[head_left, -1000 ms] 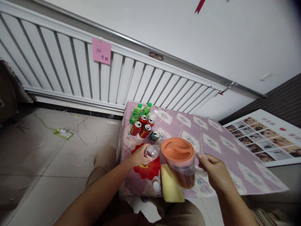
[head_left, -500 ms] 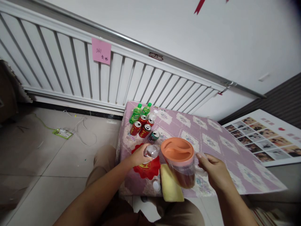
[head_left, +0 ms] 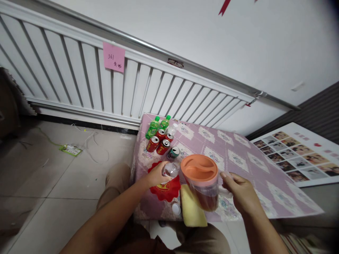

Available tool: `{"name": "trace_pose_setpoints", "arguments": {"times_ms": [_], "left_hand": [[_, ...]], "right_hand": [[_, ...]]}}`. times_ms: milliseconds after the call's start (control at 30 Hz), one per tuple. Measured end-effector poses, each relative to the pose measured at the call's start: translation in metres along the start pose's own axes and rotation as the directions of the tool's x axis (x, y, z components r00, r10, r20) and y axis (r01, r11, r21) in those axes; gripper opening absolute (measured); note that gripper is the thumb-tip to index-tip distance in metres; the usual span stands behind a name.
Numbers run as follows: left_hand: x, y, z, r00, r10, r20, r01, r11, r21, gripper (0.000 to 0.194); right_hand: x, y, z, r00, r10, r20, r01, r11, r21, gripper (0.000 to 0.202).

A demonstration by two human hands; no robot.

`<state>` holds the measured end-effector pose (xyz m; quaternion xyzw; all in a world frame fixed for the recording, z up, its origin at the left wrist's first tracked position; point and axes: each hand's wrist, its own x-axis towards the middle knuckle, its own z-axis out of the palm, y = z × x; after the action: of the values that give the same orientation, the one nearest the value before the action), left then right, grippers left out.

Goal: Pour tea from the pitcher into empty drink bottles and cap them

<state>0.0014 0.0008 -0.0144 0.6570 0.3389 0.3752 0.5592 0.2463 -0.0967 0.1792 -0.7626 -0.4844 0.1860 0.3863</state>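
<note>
My left hand is wrapped round a clear plastic bottle, whose uncapped mouth tilts toward the jug. Beneath the bottle lies a red scalloped tray with a yellow print. In my right hand is the handle of a clear jug with an orange lid. Dark brownish liquid shows inside the jug, which leans left with its lid edge close to the bottle's mouth. A folded yellow cloth lies below the jug at the table's front edge, beside a white bottle cap.
Behind the tray stand several red cans, a teal can, two green bottles and a clear capped bottle. A patterned purple cloth covers the table. A white radiator runs behind; a photo board leans at right.
The jug has shifted very slightly left, toward the bottle. My left hand and the bottle look still.
</note>
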Motion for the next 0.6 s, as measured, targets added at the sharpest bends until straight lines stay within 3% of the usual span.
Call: {"name": "trace_pose_setpoints", "arguments": {"times_ms": [367,600], "left_hand": [[-0.0001,-0.0004,-0.0011,1.0,-0.025,0.0,0.025,0.999,0.025,0.077],[0.0005,-0.005,-0.0001,1.0,-0.016,-0.007,0.016,0.999,0.037,0.078]], "right_hand": [[-0.0013,-0.0103,0.0037,1.0,0.014,-0.006,-0.014,1.0,0.007,0.04],[0.0028,-0.0023,0.0011,1.0,-0.004,0.013,0.005,1.0,-0.021,0.042]]}}
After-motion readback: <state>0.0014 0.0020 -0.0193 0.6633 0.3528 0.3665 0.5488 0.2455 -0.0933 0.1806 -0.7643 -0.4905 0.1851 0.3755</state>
